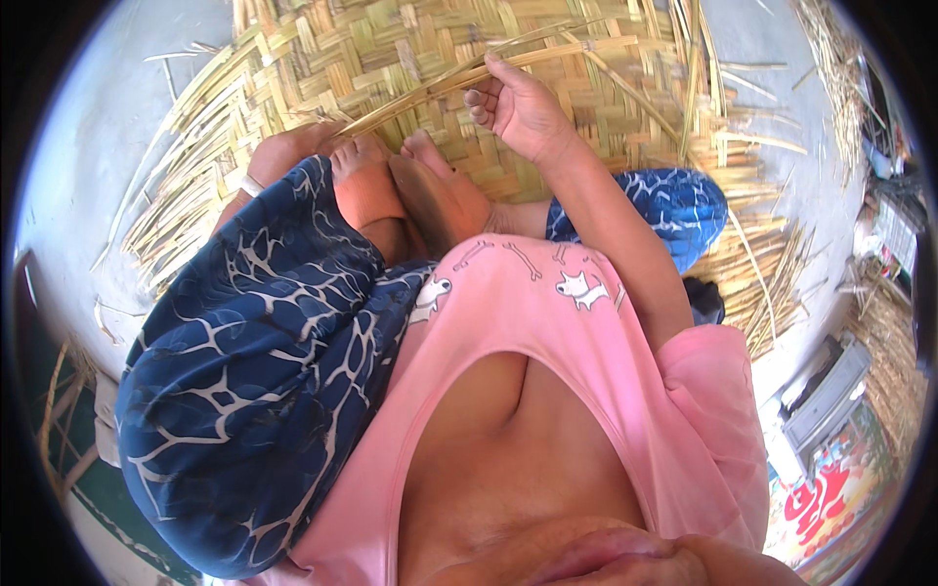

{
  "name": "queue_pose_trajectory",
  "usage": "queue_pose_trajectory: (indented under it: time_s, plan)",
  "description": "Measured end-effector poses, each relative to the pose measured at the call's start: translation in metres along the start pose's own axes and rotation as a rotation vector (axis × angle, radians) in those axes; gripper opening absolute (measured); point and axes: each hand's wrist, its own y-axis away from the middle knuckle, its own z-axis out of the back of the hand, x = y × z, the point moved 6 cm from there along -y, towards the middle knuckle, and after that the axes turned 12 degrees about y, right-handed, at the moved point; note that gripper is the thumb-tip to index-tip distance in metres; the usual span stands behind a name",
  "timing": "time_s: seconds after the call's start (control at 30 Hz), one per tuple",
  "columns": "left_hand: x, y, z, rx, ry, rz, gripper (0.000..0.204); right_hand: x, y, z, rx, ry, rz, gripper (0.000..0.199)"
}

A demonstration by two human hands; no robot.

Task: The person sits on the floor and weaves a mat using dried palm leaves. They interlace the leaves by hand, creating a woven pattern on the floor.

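Note:
A long pale yellow reed strip (415,99) runs slantwise above the woven mat (391,44). Its lower left end meets my left hand (288,148), which is closed around it beside my foot; my knee and trouser leg hide part of that hand. Farther along, my right hand (523,105) pinches the strip between thumb and fingers, the other fingers curled. The mat is a broad plaited sheet of flat yellow-green strips, with loose ends fanning out along its left and right sides. My bare feet (440,156) rest on its near part.
Loose reed strips (772,283) lie at the mat's right edge, and more straw (831,78) is heaped at the far right on the grey floor (117,146). A grey box-like object (826,405) and a colourful printed sheet (831,498) are at the lower right.

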Motion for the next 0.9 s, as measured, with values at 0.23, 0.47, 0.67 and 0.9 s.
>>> queue_pose_trajectory:
  time_s: [0.23,0.47,0.67,0.9]
  plan:
    - [-0.002,-0.01,0.03,-0.123,-0.541,0.121,0.047,0.042,-0.072,-0.035,-0.093,0.206,0.038,0.021]
    - [0.028,-0.023,0.048,-0.36,-0.821,0.051,0.047,0.061,-0.128,-0.039,-0.131,0.331,0.015,0.024]
    - [0.023,-0.027,0.068,-0.58,-0.693,0.034,0.038,0.065,-0.156,-0.043,-0.142,0.345,0.001,0.022]
    - [0.068,-0.03,0.067,-0.532,0.44,0.465,0.042,0.074,-0.149,-0.059,-0.041,0.339,0.075,0.017]
